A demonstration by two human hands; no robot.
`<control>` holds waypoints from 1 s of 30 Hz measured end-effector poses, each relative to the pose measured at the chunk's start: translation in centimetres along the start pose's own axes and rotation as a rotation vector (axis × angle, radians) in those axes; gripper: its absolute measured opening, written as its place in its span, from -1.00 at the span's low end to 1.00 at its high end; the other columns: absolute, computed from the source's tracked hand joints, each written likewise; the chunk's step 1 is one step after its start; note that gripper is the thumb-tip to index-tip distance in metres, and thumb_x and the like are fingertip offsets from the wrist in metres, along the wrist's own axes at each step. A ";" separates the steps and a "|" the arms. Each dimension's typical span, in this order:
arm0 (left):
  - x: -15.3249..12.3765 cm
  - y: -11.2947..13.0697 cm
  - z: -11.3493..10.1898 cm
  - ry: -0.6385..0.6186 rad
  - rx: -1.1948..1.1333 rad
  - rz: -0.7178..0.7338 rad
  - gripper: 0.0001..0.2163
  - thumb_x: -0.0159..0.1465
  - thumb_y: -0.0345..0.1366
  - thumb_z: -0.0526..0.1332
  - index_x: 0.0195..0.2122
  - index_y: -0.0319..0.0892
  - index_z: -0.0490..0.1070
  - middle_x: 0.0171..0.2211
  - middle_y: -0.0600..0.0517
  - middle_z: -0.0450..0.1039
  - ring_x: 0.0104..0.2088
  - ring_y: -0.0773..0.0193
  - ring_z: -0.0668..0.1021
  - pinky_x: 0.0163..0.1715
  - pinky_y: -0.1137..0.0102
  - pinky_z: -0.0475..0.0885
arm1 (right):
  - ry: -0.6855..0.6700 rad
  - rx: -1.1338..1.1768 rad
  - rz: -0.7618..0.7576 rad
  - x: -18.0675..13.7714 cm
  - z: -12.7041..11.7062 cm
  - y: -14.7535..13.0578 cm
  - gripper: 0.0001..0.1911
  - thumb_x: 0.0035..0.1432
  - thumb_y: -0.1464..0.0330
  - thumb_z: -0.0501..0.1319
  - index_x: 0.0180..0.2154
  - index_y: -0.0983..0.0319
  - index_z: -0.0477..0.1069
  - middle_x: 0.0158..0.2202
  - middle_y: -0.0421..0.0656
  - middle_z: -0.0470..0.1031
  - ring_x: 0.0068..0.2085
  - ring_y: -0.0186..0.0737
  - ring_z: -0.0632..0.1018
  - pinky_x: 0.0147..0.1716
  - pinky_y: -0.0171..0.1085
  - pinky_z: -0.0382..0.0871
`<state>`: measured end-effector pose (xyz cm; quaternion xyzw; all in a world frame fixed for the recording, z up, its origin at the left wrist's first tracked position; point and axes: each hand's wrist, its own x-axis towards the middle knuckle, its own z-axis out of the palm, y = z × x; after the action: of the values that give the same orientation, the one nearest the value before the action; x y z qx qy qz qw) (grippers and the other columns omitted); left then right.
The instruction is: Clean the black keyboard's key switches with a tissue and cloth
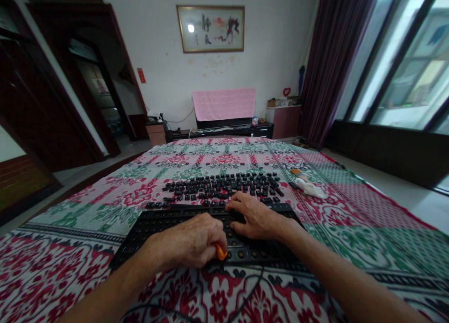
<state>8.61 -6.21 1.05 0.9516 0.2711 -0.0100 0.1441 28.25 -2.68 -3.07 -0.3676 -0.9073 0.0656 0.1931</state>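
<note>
While a patterned cloth (351,210) spreads beneath both hands, the black keyboard (233,243) lies directly under them, its sockets bare around the fingers. Just beyond the grip, loose keycaps (226,185) stand in crowded rows. The right hand (253,215) rests on the keyboard, thumb and fingers apart, fingertips toward its far edge. Just beside it, the left hand (196,238) is curled tight, fingers together, clamped on an orange piece (221,253) that pokes out over the keyboard's near side.

Black keyboard (242,253), red-green floral cloth (224,160)
</note>
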 end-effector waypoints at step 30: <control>-2.5 -4.4 -1.5 -0.105 -0.117 -0.259 -0.74 -0.06 -0.49 0.09 -0.37 -0.14 0.46 -0.43 0.11 0.47 -0.44 0.41 0.44 -0.46 0.60 0.26 | -0.016 -0.027 0.002 0.0 -0.4 -0.4 -0.69 -0.02 0.31 0.10 -0.18 0.26 0.29 -0.21 -0.07 0.21 -0.21 -0.20 0.29 -0.20 -0.19 0.20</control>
<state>4.13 -3.49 1.57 0.8969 0.3839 -0.0625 0.2106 28.18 -2.98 -2.64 -0.3706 -0.9093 0.0564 0.1809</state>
